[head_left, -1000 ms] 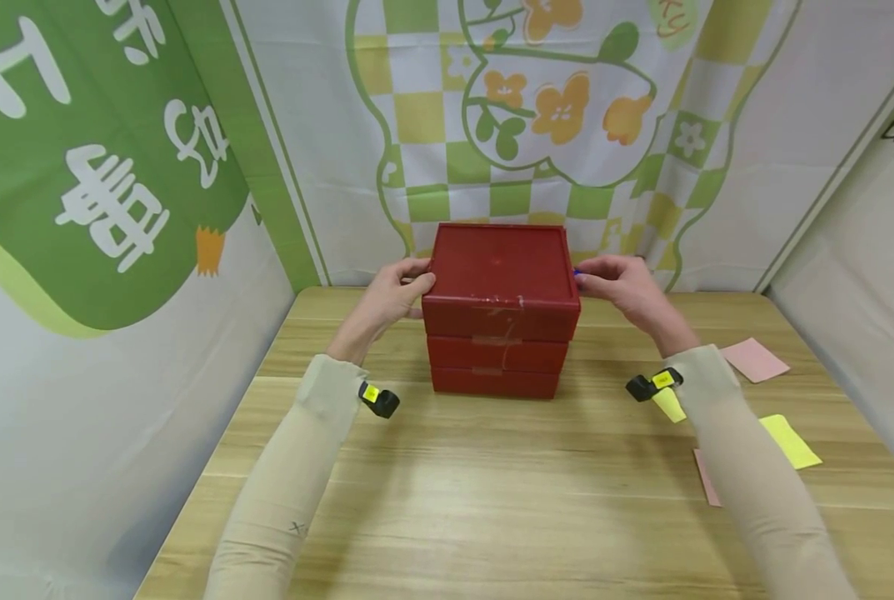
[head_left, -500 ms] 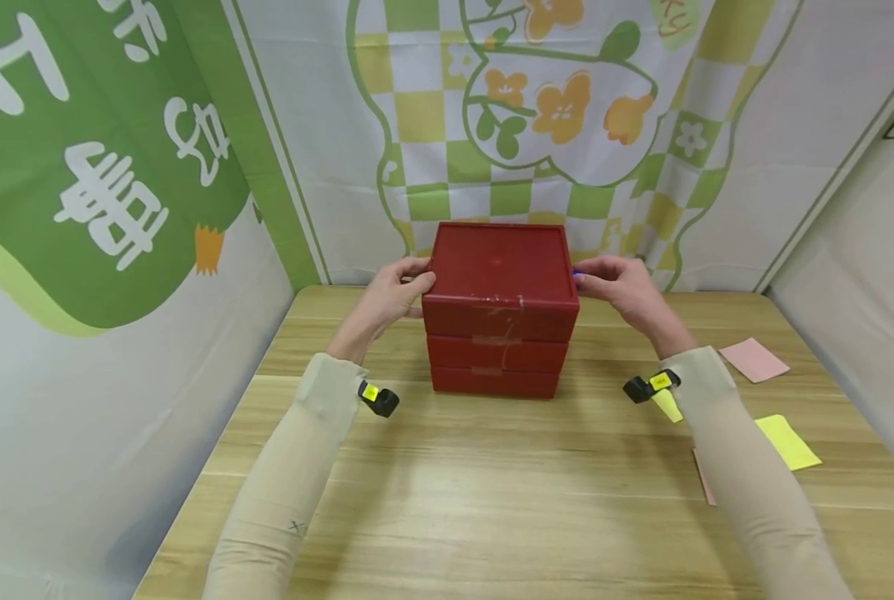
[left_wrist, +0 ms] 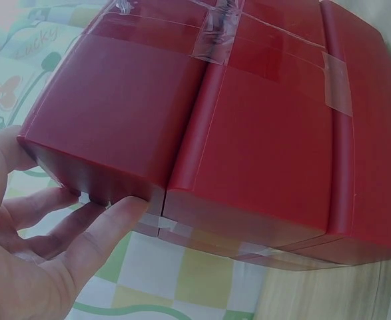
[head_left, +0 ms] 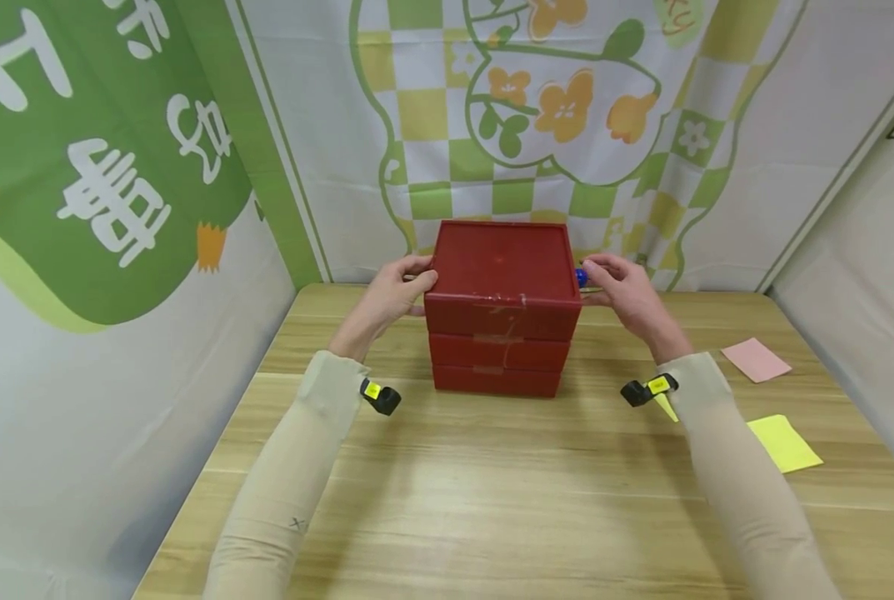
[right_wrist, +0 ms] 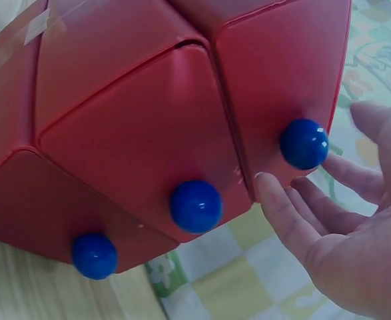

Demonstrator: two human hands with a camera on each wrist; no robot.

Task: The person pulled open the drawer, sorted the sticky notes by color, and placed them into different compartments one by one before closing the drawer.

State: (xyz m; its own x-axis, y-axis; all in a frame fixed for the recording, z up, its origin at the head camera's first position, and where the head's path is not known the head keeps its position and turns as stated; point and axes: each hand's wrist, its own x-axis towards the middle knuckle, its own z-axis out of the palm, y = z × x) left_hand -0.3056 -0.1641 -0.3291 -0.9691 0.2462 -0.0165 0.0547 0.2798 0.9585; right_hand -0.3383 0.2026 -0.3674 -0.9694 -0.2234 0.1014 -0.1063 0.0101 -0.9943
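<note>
A red box of stacked drawers (head_left: 501,262), taped across its front, stands on the wooden table. My left hand (head_left: 396,290) rests at its upper left side, thumb on the top edge and fairly straight fingers against the side (left_wrist: 98,230). At the upper right side, my right hand (head_left: 628,293) holds nothing; its fingers (right_wrist: 282,210) and thumb are spread around the top blue knob (right_wrist: 304,144). The middle blue knob (right_wrist: 196,207) and the lowest blue knob (right_wrist: 94,256) show in the right wrist view, hidden in the head view. All drawers there look closed.
Sticky notes lie on the right of the table: a pink one (head_left: 756,359), a yellow one (head_left: 784,443) and another yellow one (head_left: 666,405) partly behind the right sleeve. A patterned curtain (head_left: 521,196) hangs close behind the box.
My right fingers have parted from the blue knob, and more of it shows now. The left hand and the box have stayed in place.
</note>
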